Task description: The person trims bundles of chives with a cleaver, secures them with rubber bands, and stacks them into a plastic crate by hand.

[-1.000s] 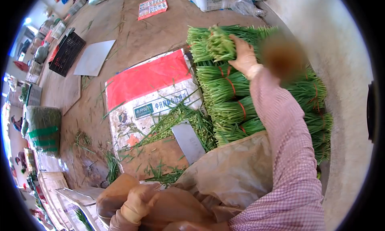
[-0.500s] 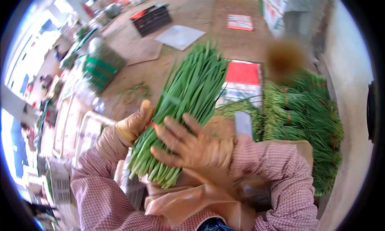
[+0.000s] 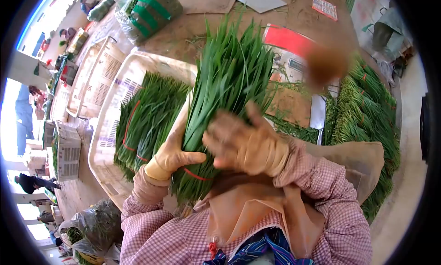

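A thick bunch of garlic chives (image 3: 229, 76) stands tilted in front of my chest, leaf tips pointing away from me. A red band (image 3: 197, 174) circles its lower part. My gloved left hand (image 3: 172, 157) grips the bunch from the left, with its thumb across the front near the band and its other fingers along the left side. Over the bunch's right side is my gloved right hand (image 3: 248, 141), fingers spread and smeared by motion. Whether it touches the leaves I cannot tell.
At left, a white plastic crate (image 3: 105, 141) holds banded chive bunches (image 3: 149, 118). More bunches (image 3: 367, 113) are stacked at right by the wall. A knife with a broad blade (image 3: 317, 113) lies beside a brown board (image 3: 289, 106). A green-striped bag (image 3: 149, 14) stands further off.
My view has swung left and down, bringing the white crate into sight. The bunch now has its leafy part lower in my hands. My right hand has gone from flat on the stems to blurred motion.
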A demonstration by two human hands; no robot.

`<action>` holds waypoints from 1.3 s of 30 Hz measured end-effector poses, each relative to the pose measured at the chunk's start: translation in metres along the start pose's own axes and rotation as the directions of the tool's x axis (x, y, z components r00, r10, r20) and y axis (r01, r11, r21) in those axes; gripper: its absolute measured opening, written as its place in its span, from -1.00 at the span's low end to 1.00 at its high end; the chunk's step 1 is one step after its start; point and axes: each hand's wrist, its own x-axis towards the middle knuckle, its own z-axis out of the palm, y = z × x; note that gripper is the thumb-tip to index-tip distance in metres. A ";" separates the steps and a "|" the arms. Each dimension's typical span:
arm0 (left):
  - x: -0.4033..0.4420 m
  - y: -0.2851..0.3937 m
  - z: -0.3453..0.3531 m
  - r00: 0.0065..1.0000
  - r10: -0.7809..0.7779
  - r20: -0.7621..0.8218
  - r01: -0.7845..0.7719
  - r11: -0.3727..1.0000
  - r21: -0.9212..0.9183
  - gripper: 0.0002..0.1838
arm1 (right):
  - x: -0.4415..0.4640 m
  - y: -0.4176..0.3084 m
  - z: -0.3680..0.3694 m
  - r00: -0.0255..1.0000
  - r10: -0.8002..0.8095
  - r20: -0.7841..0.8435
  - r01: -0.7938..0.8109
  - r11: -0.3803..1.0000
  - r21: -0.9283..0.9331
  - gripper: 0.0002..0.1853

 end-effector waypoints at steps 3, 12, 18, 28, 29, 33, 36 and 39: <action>0.008 0.003 -0.001 0.987 0.155 -0.031 -0.137 0.936 0.323 0.19 | 0.003 0.020 -0.003 0.979 0.154 -0.135 -0.177 0.968 -0.178 -0.46; 0.040 0.025 0.047 0.854 0.432 -0.292 -0.205 0.793 0.573 -0.20 | -0.034 0.003 -0.025 0.966 0.208 -0.151 -0.231 0.960 -0.160 -0.52; 0.038 0.015 0.040 0.871 -0.013 -0.490 -0.035 0.996 -0.087 -0.58 | -0.066 -0.013 -0.024 0.947 0.320 0.019 -0.320 0.942 0.104 -0.61; 0.032 0.023 0.059 0.836 -0.019 -0.548 -0.072 0.987 -0.144 -0.68 | -0.019 -0.007 -0.052 0.952 0.165 -0.260 -0.171 0.985 0.000 -0.62; 0.031 0.021 0.060 0.834 0.015 -0.552 -0.092 0.989 -0.112 -0.69 | -0.008 -0.010 -0.047 0.970 0.094 -0.225 -0.097 0.995 -0.004 -0.61; 0.029 0.020 0.059 0.812 0.024 -0.583 -0.139 0.978 -0.153 -0.69 | -0.011 -0.017 -0.017 0.981 0.157 -0.118 -0.170 0.979 -0.114 -0.51; 0.026 0.018 0.057 0.803 -0.058 -0.593 -0.146 0.946 -0.290 -0.67 | -0.022 -0.032 -0.014 0.969 0.243 -0.040 -0.246 0.944 -0.219 -0.46; 0.025 0.007 0.054 0.814 -0.063 -0.578 -0.160 0.932 -0.326 -0.65 | -0.028 -0.039 -0.017 0.956 0.291 -0.040 -0.294 0.949 -0.116 -0.46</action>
